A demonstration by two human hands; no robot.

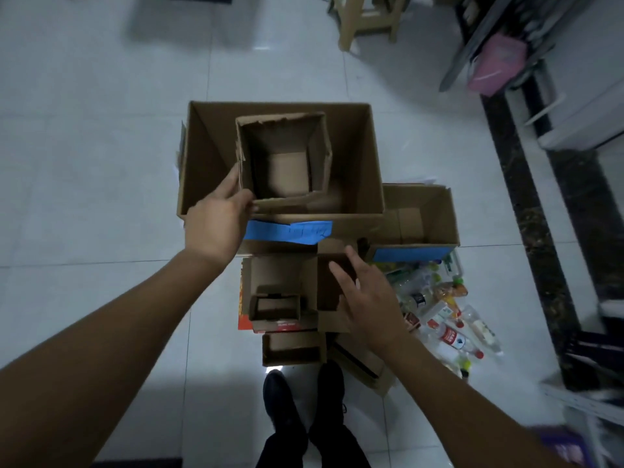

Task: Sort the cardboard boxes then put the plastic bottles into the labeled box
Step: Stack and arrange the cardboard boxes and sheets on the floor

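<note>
A large open cardboard box (pixel 358 157) stands on the floor with a blue label (pixel 287 231) on its near side. Inside it sits a smaller open box (pixel 317 153) with a torn rim. My left hand (pixel 216 221) grips that smaller box at its near left corner. My right hand (pixel 364 298) hovers with spread fingers over a dark open box (pixel 329 288) and holds nothing. A second blue-labeled box (pixel 435 214) stands to the right. Plastic bottles (pixel 445 319) lie in a heap on the floor at the right.
Nested small boxes (pixel 280 298) and a low box (pixel 293 347) lie near my feet (pixel 304 400). A flattened box (pixel 364 366) lies under my right forearm. A wooden stool (pixel 368 18) stands at the back, dark shelving (pixel 540 163) along the right.
</note>
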